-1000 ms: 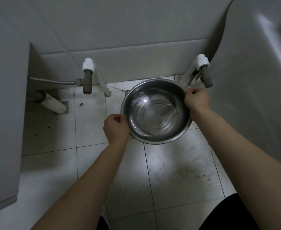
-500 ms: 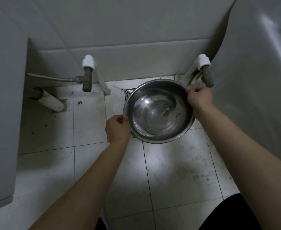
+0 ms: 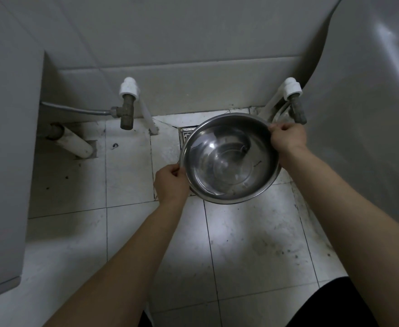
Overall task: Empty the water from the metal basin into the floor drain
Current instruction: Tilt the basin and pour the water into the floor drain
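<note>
Holding a round metal basin [image 3: 229, 159] above a tiled bathroom floor [image 3: 252, 244], a person is seen from their own head height, both bare forearms reaching forward. The left hand [image 3: 170, 182] grasps the near-left part of the rolled rim with curled fingers. The right hand [image 3: 287, 138] does the same at the far-right part, so each grip is clamped on the basin at roughly opposite points. The basin hangs in the air and rests on nothing. Its far-left edge overlaps a square floor drain [image 3: 187, 134], and a corner of the drain's patterned grille shows just past the rim. A shallow pool of clear water [image 3: 226, 171] lies in the bottom. Whether the bowl is level or slightly tipped is hard to tell, and no water is seen leaving it.

By its look, the basin is thin stainless steel, stiff and light in itself. Much of the load is likely the water, which should slosh toward whichever side dips. The polished wall is smooth and probably slippery when wet, so the rolled rim is the sensible place to take hold, with two hands opposite each other as now. It does not seem fragile, though it would clatter and splash if dropped. A pipe valve [image 3: 296, 112] stands just beyond the right hand.
</note>
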A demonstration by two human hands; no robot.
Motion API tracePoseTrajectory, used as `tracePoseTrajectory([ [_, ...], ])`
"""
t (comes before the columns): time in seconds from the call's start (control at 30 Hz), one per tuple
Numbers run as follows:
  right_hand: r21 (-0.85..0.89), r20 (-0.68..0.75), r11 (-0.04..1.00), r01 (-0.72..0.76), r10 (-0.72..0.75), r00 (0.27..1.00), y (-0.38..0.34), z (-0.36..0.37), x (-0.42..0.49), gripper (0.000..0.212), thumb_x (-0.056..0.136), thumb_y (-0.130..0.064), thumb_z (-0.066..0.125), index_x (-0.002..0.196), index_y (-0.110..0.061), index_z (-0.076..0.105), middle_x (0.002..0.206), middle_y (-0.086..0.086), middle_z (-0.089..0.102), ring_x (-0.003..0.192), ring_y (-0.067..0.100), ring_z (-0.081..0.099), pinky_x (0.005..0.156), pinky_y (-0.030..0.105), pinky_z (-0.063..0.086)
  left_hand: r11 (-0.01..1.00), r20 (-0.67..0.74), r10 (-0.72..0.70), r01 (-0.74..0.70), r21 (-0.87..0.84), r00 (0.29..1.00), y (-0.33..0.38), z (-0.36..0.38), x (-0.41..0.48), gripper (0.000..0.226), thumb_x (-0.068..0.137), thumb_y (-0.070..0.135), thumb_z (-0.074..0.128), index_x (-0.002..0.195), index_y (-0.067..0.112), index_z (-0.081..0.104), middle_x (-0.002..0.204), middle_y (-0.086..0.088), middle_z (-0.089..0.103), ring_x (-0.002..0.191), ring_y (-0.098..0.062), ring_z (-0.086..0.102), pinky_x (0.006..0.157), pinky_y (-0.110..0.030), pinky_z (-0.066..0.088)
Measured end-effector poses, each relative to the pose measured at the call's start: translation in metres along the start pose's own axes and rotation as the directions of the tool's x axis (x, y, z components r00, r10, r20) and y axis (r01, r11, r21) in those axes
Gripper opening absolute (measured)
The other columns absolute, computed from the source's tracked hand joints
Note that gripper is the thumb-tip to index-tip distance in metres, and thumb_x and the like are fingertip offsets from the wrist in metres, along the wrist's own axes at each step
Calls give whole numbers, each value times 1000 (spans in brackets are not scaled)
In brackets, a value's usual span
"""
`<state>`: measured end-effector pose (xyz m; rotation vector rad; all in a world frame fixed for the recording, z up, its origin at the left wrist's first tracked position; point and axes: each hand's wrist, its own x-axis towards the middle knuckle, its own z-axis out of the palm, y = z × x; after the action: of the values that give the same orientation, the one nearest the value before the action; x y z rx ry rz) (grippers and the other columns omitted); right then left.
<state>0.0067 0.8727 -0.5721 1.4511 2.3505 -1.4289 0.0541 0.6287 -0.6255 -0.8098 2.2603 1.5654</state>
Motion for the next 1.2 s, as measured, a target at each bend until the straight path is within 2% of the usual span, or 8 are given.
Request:
tracePoseTrajectory([
  [0.17,5,-9,1000,-5,5,1000,1,-1,3,22,99,-18,61,103,0,73,114,18,74,111,32,68,107,48,53,1000,0,-8,8,-5,1000,0,5,3,28,98,15,64,77,32,66,76,10,67,83,-24,74,83,-41,63],
  [0.27,9,-18,1000,-5,5,1000,0,-2,3,26,100,-19,61,107,3,73,114,18,74,111,32,68,107,47,53,1000,1,-16,16,-3,1000,-1,8,5,11,98,16,65,101,17,76,77,13,65,83,-20,72,79,-33,59],
  [0.5,17,-12,1000,-10,11,1000,-4,-4,2,21,101,-19,60,105,-2,72,109,14,71,113,30,67,106,45,53,999,5,-37,37,-7,999,4,10,11,24,98,16,65,119,6,73,105,-11,76,94,-30,74,93,-47,61],
  [0.63,16,-22,1000,-1,1,1000,-5,-5,3,25,103,-16,56,113,0,74,117,15,73,116,30,67,108,43,53,999,3,-43,43,-19,999,6,12,13,26,98,16,66,121,7,73,109,-10,76,98,-29,73,95,-46,60],
  [0.8,45,-24,999,2,-1,1000,-9,-6,2,20,102,-16,58,108,-5,74,103,7,67,105,24,65,104,38,54,999,-2,-43,43,-22,999,7,12,14,24,97,16,66,118,8,74,106,-9,77,96,-27,74,95,-46,60],
  [0.97,78,-30,997,21,-19,999,-13,-3,2,13,101,-15,61,97,-7,71,99,11,65,96,22,62,95,35,54,998,2,-52,52,-32,999,6,12,15,26,98,17,66,120,7,74,107,-10,77,96,-28,74,94,-46,61],
  [1.1,75,-37,997,19,-16,999,-12,-2,3,24,101,-16,61,109,2,74,100,10,67,97,21,63,98,36,54,998,-3,-59,59,-30,998,5,12,15,24,97,17,67,117,7,75,104,-9,76,95,-26,73,94,-45,61],
  [1.2,69,-37,997,23,-21,999,-14,-1,4,22,100,-17,62,105,1,74,98,9,65,95,20,61,93,30,52,997,-3,-70,69,-28,998,4,11,16,23,97,16,67,117,7,75,104,-10,77,95,-27,73,94,-46,60],
])
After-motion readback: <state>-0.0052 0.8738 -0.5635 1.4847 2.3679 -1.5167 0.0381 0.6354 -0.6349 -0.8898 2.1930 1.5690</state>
